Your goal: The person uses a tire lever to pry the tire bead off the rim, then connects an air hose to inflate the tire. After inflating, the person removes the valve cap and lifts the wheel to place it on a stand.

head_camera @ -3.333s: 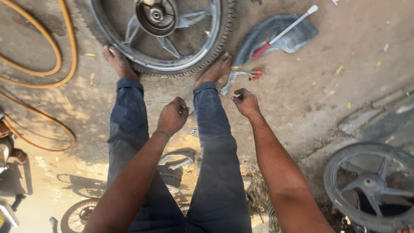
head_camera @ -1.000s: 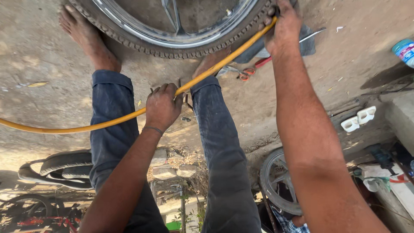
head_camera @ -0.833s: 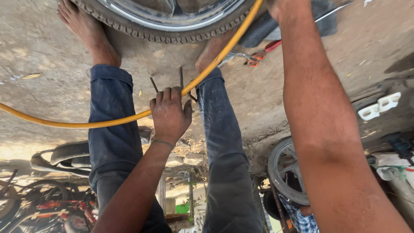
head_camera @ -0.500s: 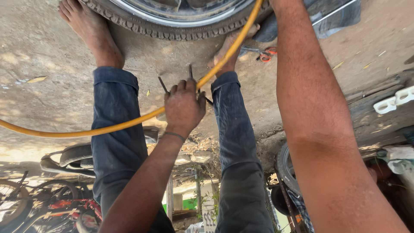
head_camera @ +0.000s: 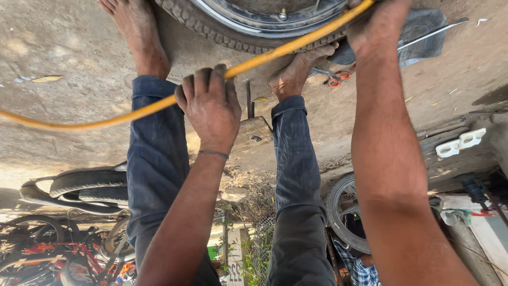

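Observation:
A yellow air hose point(head_camera: 275, 52) runs from the left edge up to the top right. My left hand point(head_camera: 209, 103) is closed around the hose near its middle. My right hand point(head_camera: 378, 21) grips the same hose at the top, over the rim of a motorcycle wheel point(head_camera: 254, 26) with a treaded tyre. My two bare feet point(head_camera: 140, 37) press against the tyre, legs in dark trousers stretched toward it. A thin metal rod point(head_camera: 248, 99) stands between my legs beside the left hand.
Orange-handled pliers point(head_camera: 336, 79) and a long metal tool point(head_camera: 431, 33) on a black rubber piece lie near the right foot. Another wheel point(head_camera: 346, 214) lies at lower right, loose tyres point(head_camera: 84, 185) at lower left, a white plastic part point(head_camera: 459, 143) at right.
Both hands took hold of the yellow hose and drew it across my legs. The view has tilted so the wheel sits higher in frame, and the left hand slid up the hose.

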